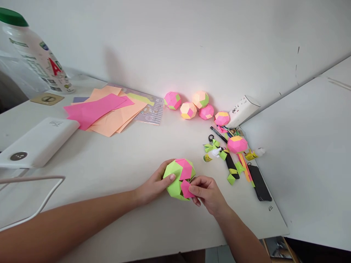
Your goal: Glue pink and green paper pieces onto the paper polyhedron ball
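A green paper ball (173,171) with pink facets is held above the white table, near its front middle. My left hand (155,184) grips it from the left, thumb on the near face and the other fingers hidden behind. On the ball's right side there is a gap, and a pink paper piece (186,189) sits at it. My right hand (207,193) pinches that piece between thumb and fingers. Whether the piece is fixed to the ball I cannot tell.
Several finished paper balls (188,110) stand along the wall. To the right lie a glue bottle (208,156), green paper scraps (231,179), another pink ball (237,144) and a black phone (259,182). Paper sheets (109,113), a power bank (41,142) and a bottle (35,51) occupy the left.
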The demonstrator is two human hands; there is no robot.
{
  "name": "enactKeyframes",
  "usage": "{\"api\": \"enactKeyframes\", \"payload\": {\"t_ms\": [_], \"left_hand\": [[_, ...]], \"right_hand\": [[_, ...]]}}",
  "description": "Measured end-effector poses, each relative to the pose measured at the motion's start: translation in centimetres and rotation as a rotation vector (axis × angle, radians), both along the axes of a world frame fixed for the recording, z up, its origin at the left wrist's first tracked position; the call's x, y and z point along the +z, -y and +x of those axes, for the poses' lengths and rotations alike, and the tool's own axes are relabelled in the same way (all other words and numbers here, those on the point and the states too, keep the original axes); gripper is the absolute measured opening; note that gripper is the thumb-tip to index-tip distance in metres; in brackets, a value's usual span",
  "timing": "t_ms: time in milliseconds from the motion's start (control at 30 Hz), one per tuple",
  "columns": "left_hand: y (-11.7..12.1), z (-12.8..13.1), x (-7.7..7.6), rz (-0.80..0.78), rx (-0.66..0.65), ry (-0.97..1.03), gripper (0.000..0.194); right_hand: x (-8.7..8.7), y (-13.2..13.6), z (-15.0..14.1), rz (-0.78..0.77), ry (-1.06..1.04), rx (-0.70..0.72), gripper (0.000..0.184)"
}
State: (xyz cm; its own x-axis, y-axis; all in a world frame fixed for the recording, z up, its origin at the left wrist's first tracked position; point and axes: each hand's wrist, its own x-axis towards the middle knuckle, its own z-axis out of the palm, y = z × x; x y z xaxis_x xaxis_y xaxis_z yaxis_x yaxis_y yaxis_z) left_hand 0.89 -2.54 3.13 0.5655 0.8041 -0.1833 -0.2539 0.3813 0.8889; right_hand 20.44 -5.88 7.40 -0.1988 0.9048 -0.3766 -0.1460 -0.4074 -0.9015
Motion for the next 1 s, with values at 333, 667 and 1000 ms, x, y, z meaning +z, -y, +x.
{"api": "enactKeyframes", "payload": {"t_ms": [333,667,1000], "left_hand": [[0.06,-0.09,-0.17,0.014,-0.006,0.02,0.066],[-0.02,-0.2,-0.34,0.028,-0.014,0.006,0.069],[-0.03,-0.05,-0.55,0.038,-0.007,0.005,0.07]], "right_hand": [[-0.04,0.03,0.04,0.032,0.009,0.016,0.018],[-0.06,0.04,0.09,0.045,0.004,0.017,0.019],[-0.22,-0.1,0.05,0.001,-0.011,0.009,0.02]]}}
